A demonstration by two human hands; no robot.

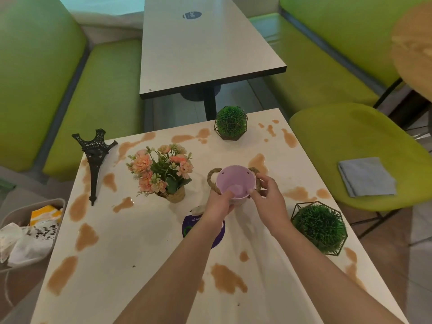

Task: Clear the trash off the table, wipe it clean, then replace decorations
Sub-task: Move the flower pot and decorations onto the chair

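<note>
The white table (145, 242) was blotched all over with brown spills (228, 278), from the far edge down to the near corners. Both hands met over its middle on a lilac bucket (235, 183) with rope handles. The left hand (218, 208) gripped the near rim, thumb curled inside the bucket, and the right hand (268, 195) pinched the rim by the right rope handle. Whether the bucket touched the table or was lifted off it could not be told.

Just left of the bucket stood a pot of pink flowers (162, 171), and further left a black tower model (94, 161) leaned at the table's left edge. A round grass ball in a wire frame (231, 122) sat at the far edge, and a second one (320, 226) sat hard by the right edge, near the right forearm. A dark round sticker (189, 226) showed under the left wrist, with a small crumpled scrap (198, 210) touching its far side.

The widest open surface lay on the near left part of the table. Off the left edge stood a bin (32, 230) holding crumpled wrappers. To the right, a folded grey cloth (367, 176) lay on a green chair (350, 127) well apart from the hands. Beyond the far edge stood another table (198, 47) between green benches.
</note>
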